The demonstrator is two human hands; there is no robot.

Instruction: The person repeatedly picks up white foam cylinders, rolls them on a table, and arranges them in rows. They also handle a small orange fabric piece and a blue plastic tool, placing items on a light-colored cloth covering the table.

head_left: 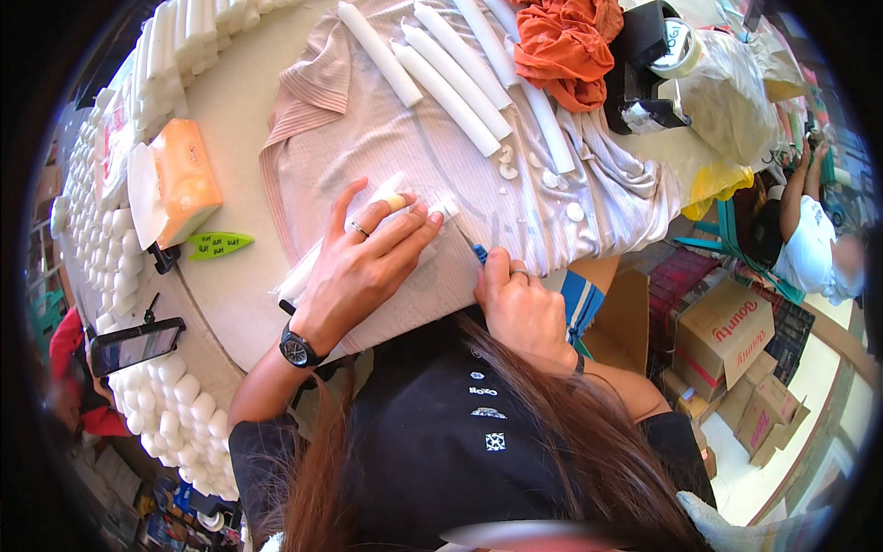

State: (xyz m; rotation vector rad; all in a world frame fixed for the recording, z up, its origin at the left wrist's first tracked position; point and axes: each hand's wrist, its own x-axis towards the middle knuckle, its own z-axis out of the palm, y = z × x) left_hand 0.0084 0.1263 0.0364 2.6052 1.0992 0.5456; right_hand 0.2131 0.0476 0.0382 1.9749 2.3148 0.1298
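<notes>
A white candle (pixel 447 207) lies on the pinkish cloth (pixel 386 138) at the table's near edge. My left hand (pixel 377 248) presses over it with fingers bent and closed on it, a band of tape or bandage round one finger; the hand hides the candle's middle. Another white length shows just beyond these fingers, partly hidden. In my closed right hand (pixel 515 299) is a small knife (pixel 479 252) with a blue handle. Its thin blade points at the candle's end; whether it touches, I cannot tell. White cut pieces (pixel 575 212) lie to the right.
Several white candles (pixel 451 78) lie farther back, beside an orange cloth (pixel 570 51). Stacked candles (pixel 170 55), an orange tissue pack (pixel 187 179), a green leaf-shaped piece (pixel 221 245) and a phone (pixel 138 346) are at left. Cardboard boxes (pixel 722 331) and another person (pixel 814 235) are at right.
</notes>
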